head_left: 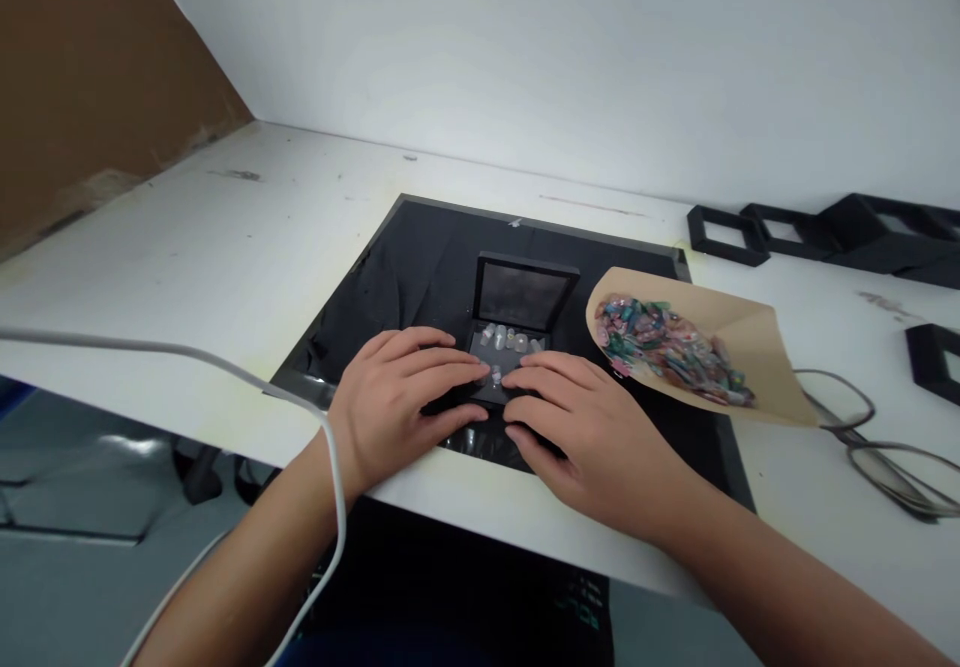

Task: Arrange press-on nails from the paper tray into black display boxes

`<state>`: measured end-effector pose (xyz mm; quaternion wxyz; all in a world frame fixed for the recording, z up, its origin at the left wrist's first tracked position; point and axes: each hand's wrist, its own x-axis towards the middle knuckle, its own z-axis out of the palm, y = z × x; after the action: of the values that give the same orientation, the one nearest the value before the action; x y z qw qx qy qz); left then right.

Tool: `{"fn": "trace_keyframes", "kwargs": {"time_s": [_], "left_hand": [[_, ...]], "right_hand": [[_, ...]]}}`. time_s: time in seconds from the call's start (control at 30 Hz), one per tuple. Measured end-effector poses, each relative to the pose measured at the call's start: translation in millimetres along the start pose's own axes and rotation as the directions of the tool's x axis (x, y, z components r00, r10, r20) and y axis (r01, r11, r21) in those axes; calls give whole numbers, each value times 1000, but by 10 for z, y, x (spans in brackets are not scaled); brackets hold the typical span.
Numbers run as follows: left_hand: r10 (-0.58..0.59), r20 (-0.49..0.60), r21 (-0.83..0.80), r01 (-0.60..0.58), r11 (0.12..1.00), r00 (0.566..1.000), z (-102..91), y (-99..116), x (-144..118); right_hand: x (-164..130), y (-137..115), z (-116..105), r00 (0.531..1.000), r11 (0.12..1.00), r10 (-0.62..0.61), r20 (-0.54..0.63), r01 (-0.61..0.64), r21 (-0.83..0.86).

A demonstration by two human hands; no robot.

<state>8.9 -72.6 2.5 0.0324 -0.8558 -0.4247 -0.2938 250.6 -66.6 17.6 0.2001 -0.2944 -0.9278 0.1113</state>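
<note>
A small black display box (504, 393) stands open on a black mat, its windowed lid (525, 295) tilted up at the back. Across the tray's rear lies a row of several pale, glittery press-on nails (500, 337). Another press-on nail (496, 375) shows between my fingertips. My left hand (405, 395) reaches over the box's left side, thumb and fingers apart near the front edge. From the right, my right hand (581, 417) comes over the tray with bent, spread fingers, its fingertips close to that nail. Whether any fingertip presses on it is hard to see.
A beige paper tray (750, 337) full of colourful press-on nails (667, 347) sits at the right, beside eyeglasses (855, 437). Black box frames (727, 235) line the back right. A white cable (334, 447) crosses my left forearm. Behind the table (225, 247) rises a white wall.
</note>
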Motion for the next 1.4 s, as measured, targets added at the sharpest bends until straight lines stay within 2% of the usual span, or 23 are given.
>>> {"fn": "trace_keyframes", "kwargs": {"time_s": [0.27, 0.7, 0.9, 1.0, 1.1, 1.2, 1.4], "left_hand": [[25, -5, -84, -25, 996, 1000, 1, -11, 18], [72, -32, 10, -72, 997, 997, 45, -29, -6], [78, -16, -39, -79, 996, 997, 66, -39, -8], [57, -11, -33, -58, 998, 998, 76, -36, -21], [1, 41, 21, -2, 1000, 999, 92, -35, -42], [-42, 90, 70, 36, 997, 995, 108, -30, -61], [-83, 93, 103, 73, 992, 992, 94, 2, -72]], "right_hand": [[-30, 4, -2, 999, 999, -32, 23, 31, 42], [2, 9, -24, 999, 998, -35, 33, 37, -55], [-8, -13, -35, 997, 997, -72, -9, 72, -33], [-13, -15, -41, 997, 997, -73, 18, 73, -4], [-11, 7, -41, 996, 998, -68, 54, 68, 2], [-3, 45, -34, 997, 998, -57, 43, 57, -8], [-11, 103, -40, 999, 999, -37, -5, 37, 18]]}}
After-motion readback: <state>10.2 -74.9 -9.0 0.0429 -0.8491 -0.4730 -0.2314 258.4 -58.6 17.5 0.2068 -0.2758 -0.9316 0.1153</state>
